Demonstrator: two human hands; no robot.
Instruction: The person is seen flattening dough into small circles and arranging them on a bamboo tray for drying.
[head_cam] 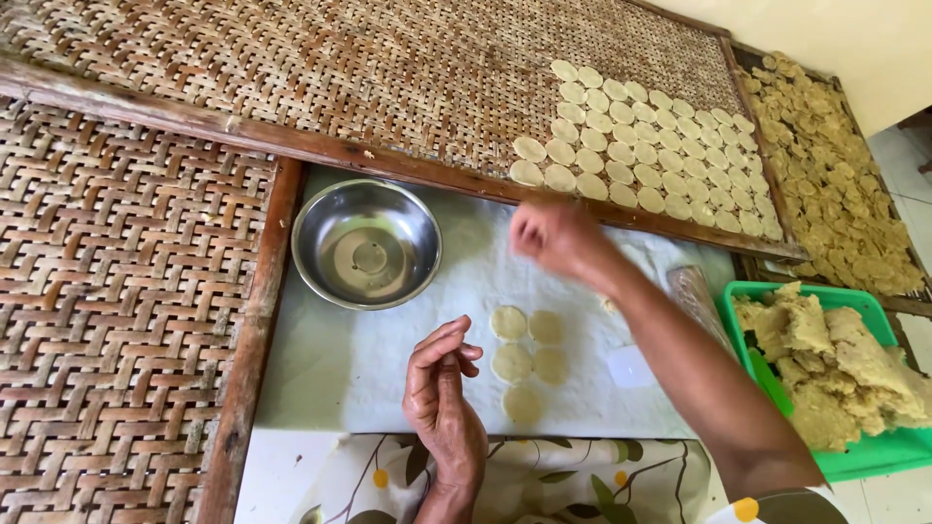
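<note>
My left hand (442, 388) rests edge-down on the white work sheet (330, 369), fingers loosely together, holding nothing, just left of several flat round dough discs (527, 354). My right hand (553, 238) hovers blurred above the sheet near the wooden frame rail, fingers curled; whether it pinches a disc is unclear. Beyond it, rows of pale dough discs (646, 146) lie on a woven bamboo tray (340, 68).
An empty steel bowl (366, 243) stands at the sheet's far left. A green plastic tray (879, 451) of dough lumps sits at right, a plastic-wrapped roller (699, 296) beside it. Another woven tray (107, 291) lies left; a rack of dried crackers (835, 175) far right.
</note>
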